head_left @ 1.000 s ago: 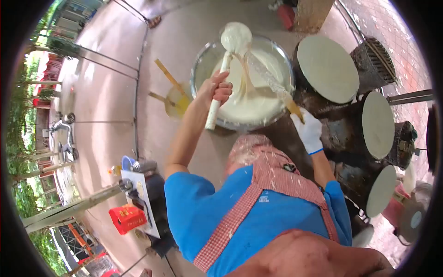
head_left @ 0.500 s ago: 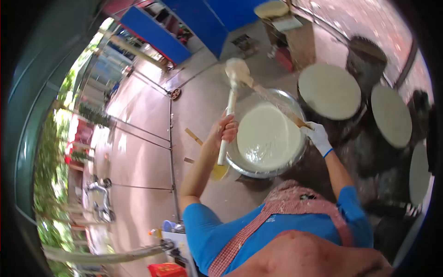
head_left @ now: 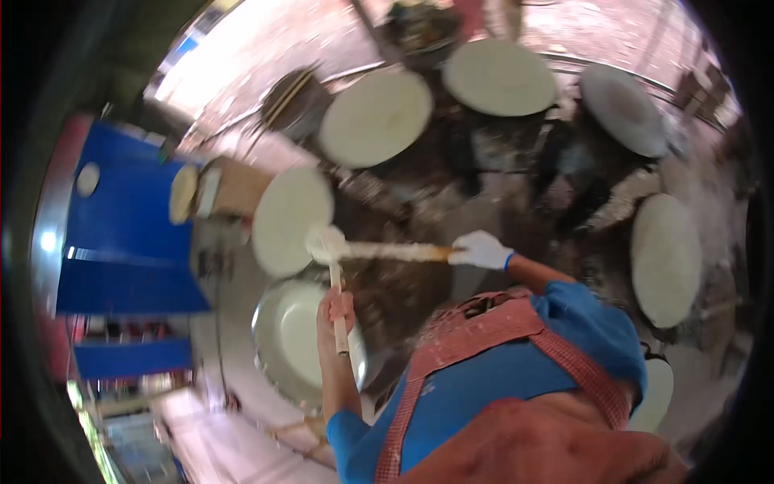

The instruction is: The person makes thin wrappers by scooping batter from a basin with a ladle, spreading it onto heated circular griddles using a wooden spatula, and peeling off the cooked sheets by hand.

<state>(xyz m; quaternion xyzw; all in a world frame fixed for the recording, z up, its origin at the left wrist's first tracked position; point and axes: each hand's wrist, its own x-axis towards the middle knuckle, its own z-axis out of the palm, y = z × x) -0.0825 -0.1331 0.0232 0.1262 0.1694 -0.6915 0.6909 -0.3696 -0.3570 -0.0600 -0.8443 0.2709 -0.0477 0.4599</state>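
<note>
My bare left hand (head_left: 335,313) is wrapped round the pale, pipe-like handle of a ladle (head_left: 326,244), whose bowl is coated with batter. In my right hand (head_left: 482,250), in a white glove with a blue cuff edge, is the end of a batter-smeared wooden stick (head_left: 393,252). The stick's far end meets the ladle's bowl or overlaps it; I cannot tell which. Both tools are over the edge of a pale, batter-covered round griddle (head_left: 289,222). Below my left hand stands a wide metal basin (head_left: 264,339) with creamy white batter.
More pale-covered round griddles (head_left: 377,118), (head_left: 500,77), (head_left: 666,260) curve around me, with a greyer griddle (head_left: 622,109) at the upper right. Two sticks lie across a dark round pan (head_left: 297,103). A cardboard box (head_left: 235,187) and blue panels (head_left: 129,226) are at the left.
My view and body have turned right, so more griddles show and the basin sits lower left. The ladle and stick have moved from above the basin to a griddle's edge, still held.
</note>
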